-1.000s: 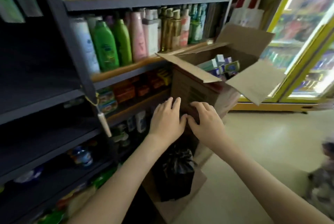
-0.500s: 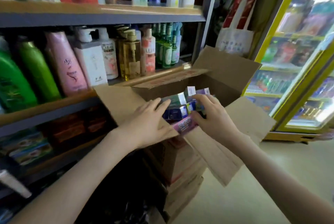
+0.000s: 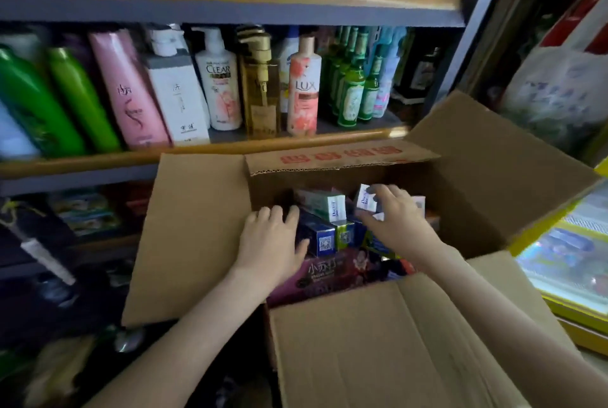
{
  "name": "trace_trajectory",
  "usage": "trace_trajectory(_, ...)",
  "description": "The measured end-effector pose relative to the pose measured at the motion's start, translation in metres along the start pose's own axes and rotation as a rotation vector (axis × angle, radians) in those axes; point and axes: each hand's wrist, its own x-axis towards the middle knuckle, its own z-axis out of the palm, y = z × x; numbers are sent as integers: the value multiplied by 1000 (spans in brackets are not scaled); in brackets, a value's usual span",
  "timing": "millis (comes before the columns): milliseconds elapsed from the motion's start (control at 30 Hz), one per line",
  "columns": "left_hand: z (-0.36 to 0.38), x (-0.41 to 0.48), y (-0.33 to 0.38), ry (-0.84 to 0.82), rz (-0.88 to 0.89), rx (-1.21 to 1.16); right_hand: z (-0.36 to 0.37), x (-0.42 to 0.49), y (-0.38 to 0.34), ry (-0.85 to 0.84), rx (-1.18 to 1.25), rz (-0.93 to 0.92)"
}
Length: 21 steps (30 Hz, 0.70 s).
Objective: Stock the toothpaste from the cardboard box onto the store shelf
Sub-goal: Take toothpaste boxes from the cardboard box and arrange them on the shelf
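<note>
Fingers of the right hand are curled over a white-ended toothpaste carton. The forefinger lies across its top edge and the thumb is below, so the printed end is pinched between them and stands a little above its neighbours. The left hand lies flat and relaxed, its fingers fairly straight over the dark cartons at the left of the pile. It grips nothing, and its thumb is just beside a blue carton with a square code on its end.

Both hands are down inside the open cardboard box, whose flaps are spread wide; the far flap carries red print. The box holds more toothpaste: a green-and-white carton lies on top, just left of the pinched one. A green-ended carton sits beside the blue one, and a purple pack lies lengthwise nearest the person.

Right behind the box runs the store shelf with its wooden lip, lined with upright bottles. From the left there are green bottles, a pink bottle, a white CLEAR pump bottle, a gold pump bottle, a LUX bottle and a cluster of small green glass bottles. Off to the right stands a yellow-framed cooler with lit glass.
</note>
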Motion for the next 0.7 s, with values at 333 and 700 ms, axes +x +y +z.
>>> trace_trajectory(333, 15, 1, -7, -23, 25, -221, 40, 44, -31, -196, -105, -66)
trace_trajectory(700, 13, 4, -8, 30, -14, -388, -31, 20, 17, 77, 848, 231)
